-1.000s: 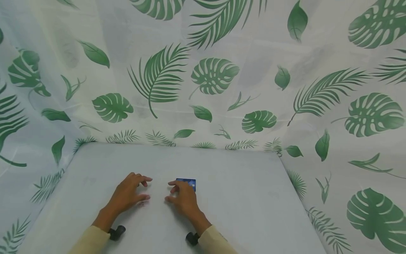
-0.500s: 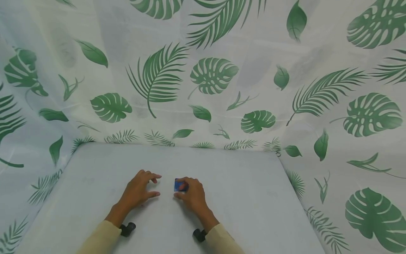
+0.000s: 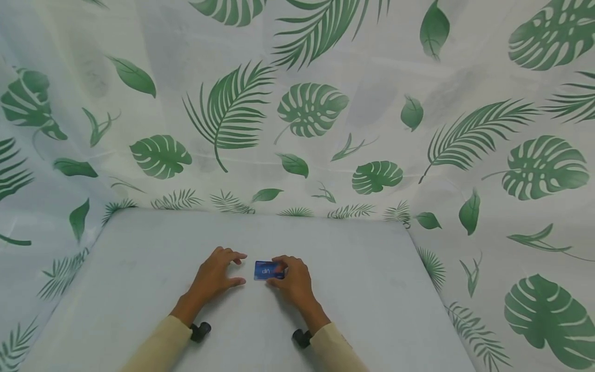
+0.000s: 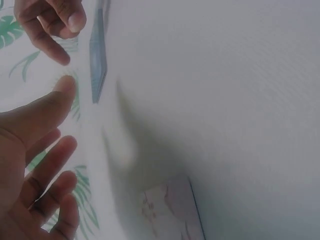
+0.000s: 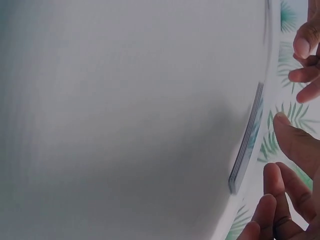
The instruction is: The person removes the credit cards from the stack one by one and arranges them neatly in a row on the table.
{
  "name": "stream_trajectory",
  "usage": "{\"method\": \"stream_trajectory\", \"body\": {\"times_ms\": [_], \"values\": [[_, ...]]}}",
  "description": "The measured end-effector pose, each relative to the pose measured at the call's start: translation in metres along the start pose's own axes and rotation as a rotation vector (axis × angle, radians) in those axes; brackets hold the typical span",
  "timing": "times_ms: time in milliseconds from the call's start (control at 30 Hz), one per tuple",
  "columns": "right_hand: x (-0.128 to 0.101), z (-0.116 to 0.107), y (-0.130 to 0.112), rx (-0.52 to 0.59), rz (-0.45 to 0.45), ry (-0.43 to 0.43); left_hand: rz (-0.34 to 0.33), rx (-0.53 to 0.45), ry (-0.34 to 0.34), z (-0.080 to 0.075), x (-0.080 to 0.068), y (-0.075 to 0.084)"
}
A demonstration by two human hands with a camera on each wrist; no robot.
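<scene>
A stack of blue cards (image 3: 265,270) lies flat in the middle of the table, the top one printed with upside-down white letters. In the right wrist view the stack (image 5: 245,142) shows several card edges. My right hand (image 3: 295,281) hovers over the stack's right end, its thumb and fingers spread apart and holding nothing. To the left of the stack my left hand (image 3: 216,274) is held above the table, fingers parted and loosely bent, with nothing between them. In the left wrist view a pale card with a pinkish pattern (image 4: 172,210) lies below my left hand.
The pale table (image 3: 372,289) spreads around the cards. Behind and beside it hangs a white sheet (image 3: 381,129) printed with green leaves. A small black device (image 3: 201,331) sits at my left wrist, another black device (image 3: 302,338) at my right.
Both hands have moved to the right. My left hand is nearer the blue cards, while my right hand has drawn back and uncovered their left part. The stack looks unmoved.
</scene>
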State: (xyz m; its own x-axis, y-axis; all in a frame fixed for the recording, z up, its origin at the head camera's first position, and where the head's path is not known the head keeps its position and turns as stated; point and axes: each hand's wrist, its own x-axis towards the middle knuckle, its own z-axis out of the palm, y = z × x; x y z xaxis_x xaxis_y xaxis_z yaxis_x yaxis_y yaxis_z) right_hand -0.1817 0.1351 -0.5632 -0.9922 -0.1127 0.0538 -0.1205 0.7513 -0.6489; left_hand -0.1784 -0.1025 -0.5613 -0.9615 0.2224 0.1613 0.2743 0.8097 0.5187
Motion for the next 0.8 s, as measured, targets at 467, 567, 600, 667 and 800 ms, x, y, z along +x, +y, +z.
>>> {"method": "stream_trajectory", "body": {"times_ms": [467,567,600,667,800], "values": [[0.008,-0.011,0.021,-0.018,0.039,-0.042,0.004,0.016,-0.044,0.022,0.016,0.012],[0.009,-0.011,0.022,-0.024,0.04,-0.058,0.012,0.011,-0.045,0.026,0.019,0.012],[0.009,-0.011,0.022,-0.027,0.039,-0.063,0.016,0.012,-0.046,0.028,0.02,0.012],[0.009,-0.01,0.023,-0.031,0.039,-0.071,0.024,0.007,-0.044,0.029,0.022,0.013],[0.01,-0.011,0.023,-0.022,0.04,-0.084,0.031,0.01,-0.055,0.033,0.025,0.012]]}}
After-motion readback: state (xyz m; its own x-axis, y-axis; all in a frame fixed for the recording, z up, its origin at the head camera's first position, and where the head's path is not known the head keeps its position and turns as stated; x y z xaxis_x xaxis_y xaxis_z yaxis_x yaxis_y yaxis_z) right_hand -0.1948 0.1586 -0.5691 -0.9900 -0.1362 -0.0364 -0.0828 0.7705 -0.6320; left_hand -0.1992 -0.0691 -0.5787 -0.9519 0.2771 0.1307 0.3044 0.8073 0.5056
